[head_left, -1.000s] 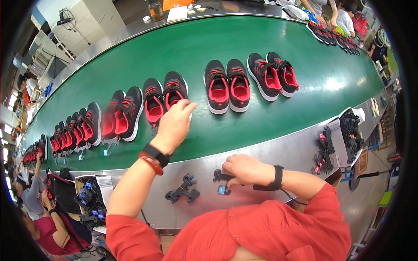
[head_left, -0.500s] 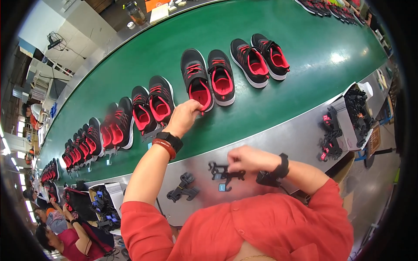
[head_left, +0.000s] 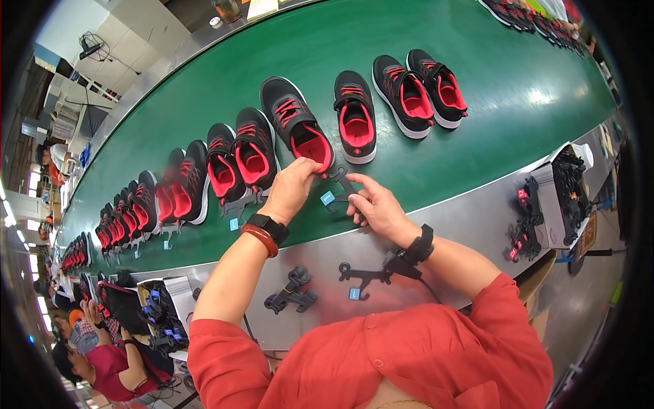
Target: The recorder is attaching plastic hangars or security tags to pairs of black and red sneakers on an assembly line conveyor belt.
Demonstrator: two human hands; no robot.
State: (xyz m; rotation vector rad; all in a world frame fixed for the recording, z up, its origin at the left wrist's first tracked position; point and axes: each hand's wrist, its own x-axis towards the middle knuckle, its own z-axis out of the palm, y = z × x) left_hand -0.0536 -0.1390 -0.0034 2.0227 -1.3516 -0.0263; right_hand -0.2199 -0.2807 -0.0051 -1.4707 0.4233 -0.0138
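Observation:
My left hand (head_left: 294, 189) pinches the heel of a black shoe (head_left: 295, 123) with red lining and laces, its toe pointing away from me. In my right hand (head_left: 379, 208) is a black plastic shoe hanger (head_left: 342, 187) with a blue tag, its far end close beside that heel. The matching shoe (head_left: 355, 117) stands just to the right, apart from the held one. On the metal edge below lie another tagged hanger (head_left: 364, 274) and a small stack of hangers (head_left: 291, 290).
Pairs of shoes line the green belt (head_left: 225, 82) on the left, several with hangers at their heels. Another pair (head_left: 403, 95) stands to the right. Boxes of hangers (head_left: 569, 194) flank the metal ledge (head_left: 436, 225). A co-worker (head_left: 112, 368) sits at lower left.
My right hand has lifted a hanger from the metal edge up to the shoe's heel. The shoe in my left hand has turned and shifted left, away from its mate.

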